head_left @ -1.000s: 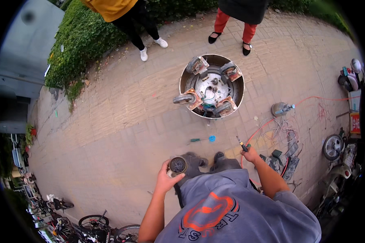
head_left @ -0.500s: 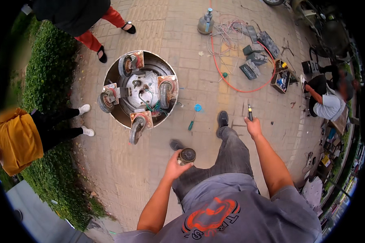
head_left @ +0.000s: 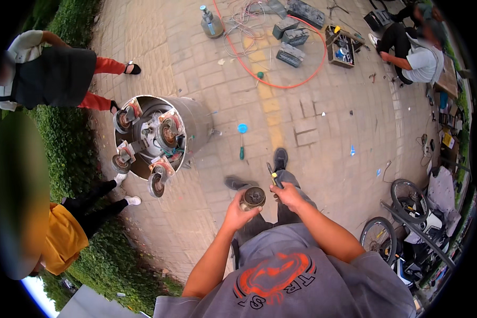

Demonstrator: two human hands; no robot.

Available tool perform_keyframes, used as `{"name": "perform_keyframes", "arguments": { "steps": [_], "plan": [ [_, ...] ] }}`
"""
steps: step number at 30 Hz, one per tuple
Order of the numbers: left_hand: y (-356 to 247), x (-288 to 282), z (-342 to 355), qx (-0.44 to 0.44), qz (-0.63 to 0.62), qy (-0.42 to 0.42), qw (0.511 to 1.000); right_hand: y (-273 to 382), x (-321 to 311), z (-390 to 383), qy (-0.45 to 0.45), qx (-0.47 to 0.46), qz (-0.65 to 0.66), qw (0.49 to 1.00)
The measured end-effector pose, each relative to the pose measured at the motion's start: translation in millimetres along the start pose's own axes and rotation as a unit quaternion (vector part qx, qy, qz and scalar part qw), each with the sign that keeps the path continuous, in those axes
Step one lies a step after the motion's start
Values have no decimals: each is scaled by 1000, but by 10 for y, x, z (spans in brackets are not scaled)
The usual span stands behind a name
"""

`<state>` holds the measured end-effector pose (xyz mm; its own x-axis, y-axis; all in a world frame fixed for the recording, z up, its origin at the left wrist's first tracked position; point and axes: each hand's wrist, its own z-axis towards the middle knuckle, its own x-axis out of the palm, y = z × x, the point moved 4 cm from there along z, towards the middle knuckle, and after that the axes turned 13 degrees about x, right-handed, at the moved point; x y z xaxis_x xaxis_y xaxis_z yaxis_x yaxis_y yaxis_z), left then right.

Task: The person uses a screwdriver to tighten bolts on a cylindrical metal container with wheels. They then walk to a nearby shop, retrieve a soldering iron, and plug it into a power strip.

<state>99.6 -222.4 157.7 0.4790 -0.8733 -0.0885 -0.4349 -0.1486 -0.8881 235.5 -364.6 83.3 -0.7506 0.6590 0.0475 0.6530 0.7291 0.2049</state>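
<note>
My left hand [head_left: 236,213] is wrapped round a short, dark, round metal part [head_left: 255,197], its ringed face turned up; I cannot make out its kind. Close by on the right, my right hand [head_left: 288,194] is closed on a slim hand tool [head_left: 274,177] with a black and yellow handle, its narrow end pointing away from me. The tool and the round part are a little apart. Out ahead to the left, a big metal drum [head_left: 200,124] carries several caster wheels [head_left: 168,132] on rusty red plates, with wires inside. A green-handled screwdriver [head_left: 242,152] lies on the paving.
A blue round piece [head_left: 243,128] lies beyond the screwdriver. Farther off are a spray bottle [head_left: 212,24], an orange hose [head_left: 291,86], several dark blocks [head_left: 290,54] and a toolbox [head_left: 341,50]. People stand left by a hedge [head_left: 61,153]; another sits right. A bicycle wheel [head_left: 379,238] is at lower right.
My right hand has swung left with the tool, from out at the right to beside the round part. The view has turned, so the drum appears farther left.
</note>
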Motion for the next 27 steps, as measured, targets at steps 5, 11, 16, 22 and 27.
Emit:
{"name": "perform_keyframes", "arguments": {
  "steps": [5, 11, 16, 22, 27],
  "plan": [
    [-54, 228, -114, -15, 7, -17, 1000, 59, -655, -98, -24, 5, 20, 1000],
    [-235, 341, -123, 24, 17, -7, 1000, 117, -729, -408, 21, -10, 20, 1000],
    [-221, 224, -102, 53, 38, 46, 997, 22, -143, -499, 80, 30, 78, 993],
    [-174, -42, -54, 96, 46, 105, 989, -48, 238, -512, 160, 27, 149, 975],
    [-187, -177, 61, 113, 82, 126, 982, -49, 343, -496, 184, 48, 103, 976]
  ]
}}
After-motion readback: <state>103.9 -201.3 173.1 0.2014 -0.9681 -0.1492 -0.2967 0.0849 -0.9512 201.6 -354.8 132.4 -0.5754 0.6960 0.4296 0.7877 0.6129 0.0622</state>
